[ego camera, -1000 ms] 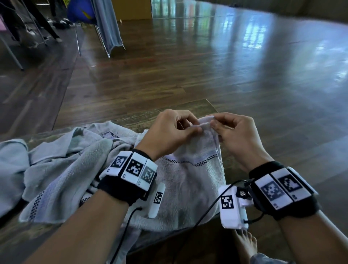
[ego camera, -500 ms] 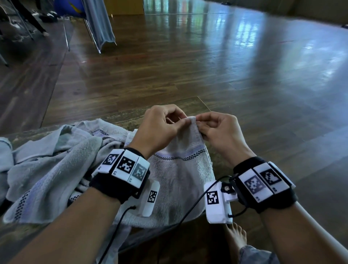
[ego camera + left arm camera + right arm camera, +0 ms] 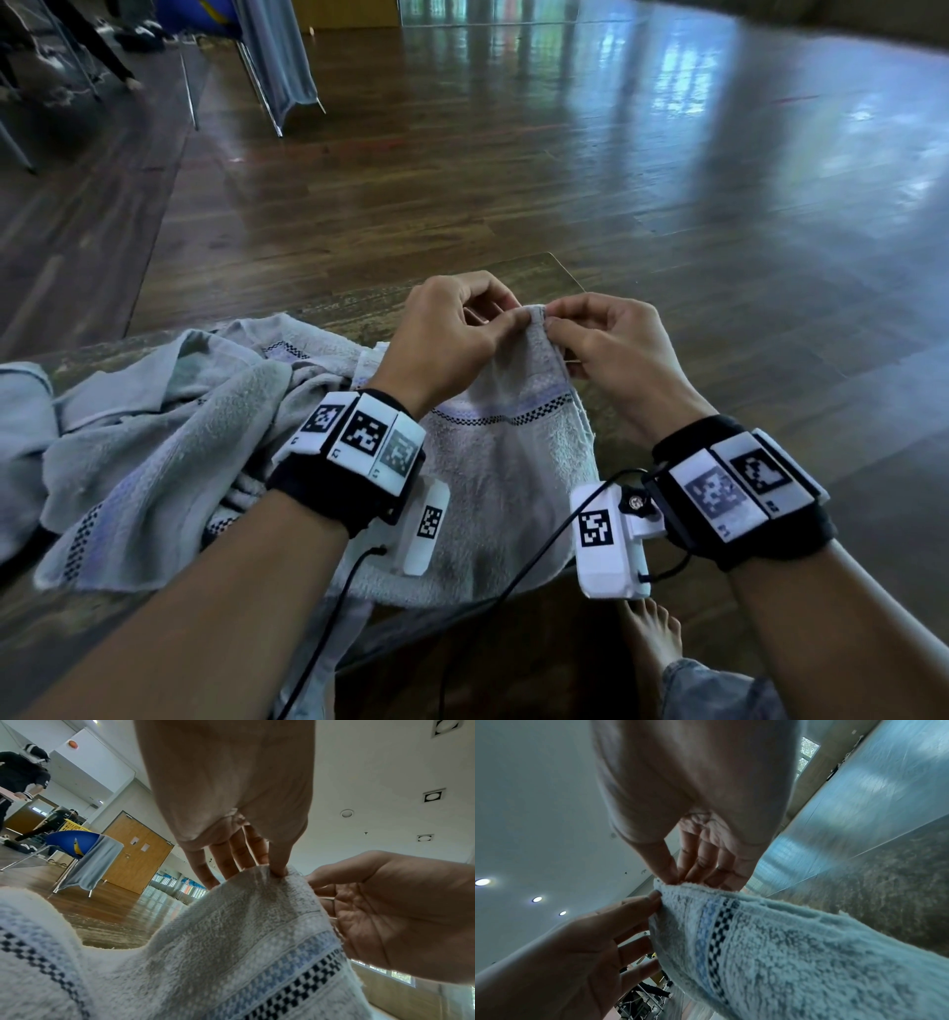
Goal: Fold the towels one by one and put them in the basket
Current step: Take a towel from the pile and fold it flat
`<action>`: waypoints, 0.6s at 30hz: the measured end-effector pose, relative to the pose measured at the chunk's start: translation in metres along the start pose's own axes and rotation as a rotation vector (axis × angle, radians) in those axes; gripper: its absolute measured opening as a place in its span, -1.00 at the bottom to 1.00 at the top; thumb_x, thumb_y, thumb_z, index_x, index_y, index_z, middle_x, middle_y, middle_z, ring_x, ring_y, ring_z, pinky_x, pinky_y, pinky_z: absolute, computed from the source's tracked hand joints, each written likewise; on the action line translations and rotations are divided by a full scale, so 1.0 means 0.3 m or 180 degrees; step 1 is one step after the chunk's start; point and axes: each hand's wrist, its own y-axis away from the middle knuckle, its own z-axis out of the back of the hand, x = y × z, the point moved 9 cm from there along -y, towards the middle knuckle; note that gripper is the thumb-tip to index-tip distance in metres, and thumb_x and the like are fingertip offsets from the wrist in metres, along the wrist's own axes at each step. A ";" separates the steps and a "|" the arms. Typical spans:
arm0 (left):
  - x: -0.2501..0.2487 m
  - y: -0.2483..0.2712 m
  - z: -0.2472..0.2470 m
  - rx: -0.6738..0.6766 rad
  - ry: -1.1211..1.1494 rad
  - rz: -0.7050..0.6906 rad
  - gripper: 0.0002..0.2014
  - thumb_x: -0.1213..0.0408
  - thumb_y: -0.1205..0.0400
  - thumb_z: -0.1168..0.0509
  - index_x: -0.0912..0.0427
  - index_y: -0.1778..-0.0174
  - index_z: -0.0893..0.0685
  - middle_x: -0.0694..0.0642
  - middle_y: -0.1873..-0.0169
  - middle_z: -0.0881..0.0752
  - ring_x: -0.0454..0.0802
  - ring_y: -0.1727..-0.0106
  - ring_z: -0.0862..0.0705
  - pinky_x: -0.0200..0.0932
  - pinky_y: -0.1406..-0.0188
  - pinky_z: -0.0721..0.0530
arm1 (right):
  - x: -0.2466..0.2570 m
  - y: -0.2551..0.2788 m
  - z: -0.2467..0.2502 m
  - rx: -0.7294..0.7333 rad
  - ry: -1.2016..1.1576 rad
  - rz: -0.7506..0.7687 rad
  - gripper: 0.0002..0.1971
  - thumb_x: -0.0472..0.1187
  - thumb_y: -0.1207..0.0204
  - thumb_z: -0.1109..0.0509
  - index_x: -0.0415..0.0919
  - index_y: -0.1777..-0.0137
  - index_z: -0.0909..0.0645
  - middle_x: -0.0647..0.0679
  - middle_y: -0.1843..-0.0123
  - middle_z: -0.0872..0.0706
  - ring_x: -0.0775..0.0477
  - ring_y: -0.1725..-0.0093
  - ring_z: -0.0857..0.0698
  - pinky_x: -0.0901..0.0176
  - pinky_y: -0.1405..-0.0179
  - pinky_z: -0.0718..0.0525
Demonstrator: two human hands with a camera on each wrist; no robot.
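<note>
A glossy wooden floor (image 3: 565, 154) is stretching away toward twelve o'clock, catching pale window light at about two o'clock. At eleven o'clock a chair (image 3: 74, 841) with a blue seat is standing on metal legs, a grey cloth (image 3: 95, 862) hanging over it. Behind it wooden double doors (image 3: 138, 850) are sitting closed in a white wall. Round ceiling lights (image 3: 536, 899) are glowing overhead. A person in black (image 3: 20, 772) is standing at ten o'clock.

No readable words, brands or numbers anywhere. Only black-and-white square code markers on the left wristband (image 3: 359, 437), the right wristband (image 3: 739, 483) and the white wrist camera housing (image 3: 606, 545); tiny print under the markers is too small to read.
</note>
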 end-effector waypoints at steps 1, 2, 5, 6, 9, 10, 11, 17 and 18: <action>0.001 0.000 0.000 0.0006 0.0001 -0.0003 -0.88 0.14 -0.57 -0.50 0.10 0.20 -0.79 -0.04 0.32 -0.78 -0.11 0.30 -0.75 -0.17 0.28 -0.74 | 0.001 0.001 0.001 0.0006 0.0021 0.0002 -0.98 -0.25 -0.52 -0.57 -0.12 0.12 -0.81 0.01 0.28 -0.85 0.10 0.27 -0.81 0.18 0.20 -0.73; 0.001 0.000 -0.003 0.0013 0.0002 -0.0006 -0.88 0.14 -0.57 -0.50 0.10 0.19 -0.79 -0.05 0.32 -0.78 -0.12 0.30 -0.75 -0.18 0.28 -0.74 | 0.001 0.002 0.002 0.0006 0.0047 0.0003 -0.99 -0.24 -0.52 -0.57 -0.12 0.11 -0.81 0.02 0.27 -0.85 0.10 0.27 -0.80 0.17 0.19 -0.72; 0.001 -0.001 -0.011 0.0026 -0.0007 -0.0023 -0.89 0.15 -0.58 -0.49 0.09 0.19 -0.78 -0.06 0.30 -0.79 -0.11 0.26 -0.76 -0.18 0.26 -0.75 | 0.006 0.006 0.004 0.0004 0.0077 0.0022 -0.97 -0.24 -0.53 -0.56 -0.11 0.12 -0.80 0.05 0.30 -0.82 0.12 0.29 -0.77 0.18 0.21 -0.71; 0.000 -0.002 -0.014 0.0032 0.0000 -0.0026 -0.89 0.16 -0.59 -0.48 0.10 0.18 -0.77 -0.06 0.29 -0.79 -0.11 0.25 -0.75 -0.17 0.25 -0.76 | 0.009 0.008 0.004 0.0005 0.0084 0.0040 -0.96 -0.25 -0.53 -0.55 -0.10 0.12 -0.79 0.06 0.31 -0.82 0.14 0.30 -0.76 0.21 0.23 -0.70; -0.007 -0.003 -0.018 0.0025 0.0073 -0.0069 -0.93 0.20 -0.60 -0.47 0.09 0.15 -0.78 -0.04 0.28 -0.77 -0.13 0.26 -0.73 -0.19 0.25 -0.75 | 0.021 0.013 0.002 0.0009 0.0113 0.0127 -0.92 -0.28 -0.54 -0.54 -0.09 0.12 -0.81 0.08 0.30 -0.83 0.20 0.32 -0.78 0.34 0.32 -0.68; -0.012 -0.003 -0.018 0.0025 0.0094 -0.0099 -0.96 0.21 -0.60 -0.47 0.08 0.13 -0.78 -0.03 0.28 -0.76 -0.14 0.27 -0.71 -0.21 0.25 -0.73 | 0.026 0.015 0.003 0.0014 0.0136 0.0161 -0.92 -0.28 -0.54 -0.54 -0.09 0.12 -0.81 0.08 0.29 -0.84 0.21 0.31 -0.78 0.37 0.32 -0.67; -0.018 -0.002 -0.017 0.0033 0.0099 -0.0147 -0.98 0.22 -0.60 -0.47 0.05 0.12 -0.80 -0.03 0.29 -0.75 -0.16 0.28 -0.69 -0.24 0.26 -0.71 | 0.030 0.015 0.004 0.0017 0.0152 0.0190 -0.92 -0.29 -0.54 -0.54 -0.09 0.12 -0.82 0.07 0.28 -0.84 0.21 0.29 -0.79 0.38 0.32 -0.67; -0.036 0.002 -0.011 -0.0009 0.0002 -0.0293 -0.98 0.19 -0.58 -0.48 0.03 0.13 -0.82 -0.07 0.31 -0.76 -0.21 0.29 -0.70 -0.37 0.29 -0.66 | 0.042 0.020 0.010 0.0023 0.0156 0.0284 -0.90 -0.30 -0.54 -0.55 -0.07 0.13 -0.82 0.06 0.28 -0.85 0.22 0.31 -0.79 0.42 0.35 -0.66; -0.037 0.002 -0.010 -0.0029 -0.0002 -0.0298 -0.98 0.20 -0.58 -0.49 0.04 0.13 -0.82 -0.06 0.30 -0.77 -0.19 0.27 -0.72 -0.35 0.28 -0.68 | 0.043 0.020 0.012 0.0010 0.0160 0.0297 -0.89 -0.30 -0.54 -0.55 -0.06 0.13 -0.82 0.06 0.28 -0.85 0.21 0.30 -0.79 0.41 0.34 -0.66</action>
